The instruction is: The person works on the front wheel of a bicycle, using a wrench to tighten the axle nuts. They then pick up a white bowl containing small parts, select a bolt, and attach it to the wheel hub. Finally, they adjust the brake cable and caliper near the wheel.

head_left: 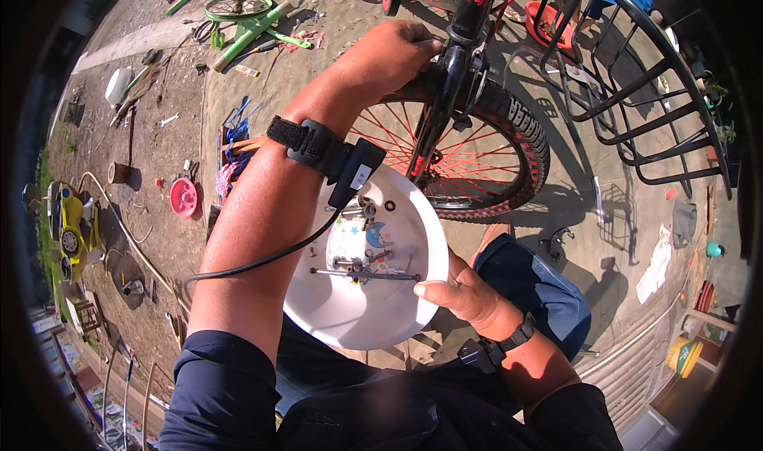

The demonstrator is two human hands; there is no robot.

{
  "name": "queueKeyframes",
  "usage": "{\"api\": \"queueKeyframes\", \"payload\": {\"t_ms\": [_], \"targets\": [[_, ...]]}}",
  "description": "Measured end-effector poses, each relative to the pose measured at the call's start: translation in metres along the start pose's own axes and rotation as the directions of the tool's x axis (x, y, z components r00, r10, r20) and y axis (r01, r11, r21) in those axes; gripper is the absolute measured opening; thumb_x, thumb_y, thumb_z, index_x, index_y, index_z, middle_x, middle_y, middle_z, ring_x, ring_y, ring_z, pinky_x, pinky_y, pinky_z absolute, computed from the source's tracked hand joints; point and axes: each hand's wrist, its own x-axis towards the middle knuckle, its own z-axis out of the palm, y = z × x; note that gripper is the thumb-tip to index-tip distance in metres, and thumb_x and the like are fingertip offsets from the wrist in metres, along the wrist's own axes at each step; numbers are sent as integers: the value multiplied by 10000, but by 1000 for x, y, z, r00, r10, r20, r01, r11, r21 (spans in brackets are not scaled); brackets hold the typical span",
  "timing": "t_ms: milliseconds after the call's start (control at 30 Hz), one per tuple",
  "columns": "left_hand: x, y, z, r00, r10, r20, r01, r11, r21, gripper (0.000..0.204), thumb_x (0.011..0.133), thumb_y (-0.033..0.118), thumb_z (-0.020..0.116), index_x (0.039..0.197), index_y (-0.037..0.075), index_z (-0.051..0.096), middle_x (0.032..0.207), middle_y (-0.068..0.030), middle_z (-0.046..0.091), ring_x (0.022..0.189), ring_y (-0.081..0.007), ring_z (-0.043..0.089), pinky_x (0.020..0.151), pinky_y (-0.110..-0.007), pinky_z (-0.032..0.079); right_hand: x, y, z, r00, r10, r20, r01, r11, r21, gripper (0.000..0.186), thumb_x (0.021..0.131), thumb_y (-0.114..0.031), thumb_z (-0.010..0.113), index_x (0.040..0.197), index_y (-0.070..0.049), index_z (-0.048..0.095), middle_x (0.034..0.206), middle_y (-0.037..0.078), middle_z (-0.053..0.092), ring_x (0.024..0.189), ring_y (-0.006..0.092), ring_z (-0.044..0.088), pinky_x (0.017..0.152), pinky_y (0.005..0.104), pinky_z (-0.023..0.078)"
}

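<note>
Work on a bicycle fork [442,93] seemed under way: left hand [399,54] half-curled there, hold unclear; right hand [467,294] pinched a white basin [342,322], likely needing to stay level next.

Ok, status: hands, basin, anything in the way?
Left hand at bicycle fork, contact unclear. Right hand grips white basin; metal parts inside. Left forearm covers some basin rim.

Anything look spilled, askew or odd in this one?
Nothing looks spilled: the loose metal parts lie inside the basin that the right hand holds. The oddest spot is upper left, where a green wheel lies flat by green tubes, apparently dismantled. At far right, a white cloth lies crumpled.
</note>
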Motion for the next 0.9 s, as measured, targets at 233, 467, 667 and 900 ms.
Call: {"api": "queueKeyframes", "payload": {"t_ms": [233, 467, 667, 900], "targets": [[0, 0, 0, 995, -95, -18, 93, 994, -57, 393, 1009, 361, 576, 998, -22, 666, 634, 14, 517, 575, -83, 443, 524, -278, 393, -1, -1, 0, 1000, 6, 8, -6, 1000, 17, 899, 830, -242, 663, 1544, 7, 178, 1493, 171, 407, 1376, 267, 408, 1156, 421, 308], [9, -6, 3, 999, -39, -8, 39, 998, 53, 366, 1011, 321, 569, 983, -34, 654, 642, 11, 530, 583, -75, 448, 537, -271, 407, 1, -8, 4, 1000, 8, 14, -8, 1000, 2, 866, 814, -221, 630, 1542, 1, 218, 1487, 138, 424, 1358, 232, 411, 1138, 397, 315], [4, -4, 3, 999, 32, -3, -32, 999, -9, 319, 1005, 283, 577, 977, -26, 652, 645, 9, 531, 596, -80, 466, 555, -266, 421, 1, -8, 5, 1000, -2, 1, 2, 1000, 27, 862, 819, -237, 644, 1538, -3, 231, 1473, 143, 445, 1347, 235, 431, 1130, 399, 334], [-4, 10, -5, 993, -116, 26, 116, 993, 0, 373, 1015, 333, 569, 953, -27, 646, 662, 18, 522, 598, -73, 460, 540, -269, 399, 0, 0, 0, 1000, 2, -23, -2, 1000, -4, 869, 820, -245, 652, 1541, -6, 231, 1478, 144, 440, 1348, 239, 434, 1133, 401, 333]]}}
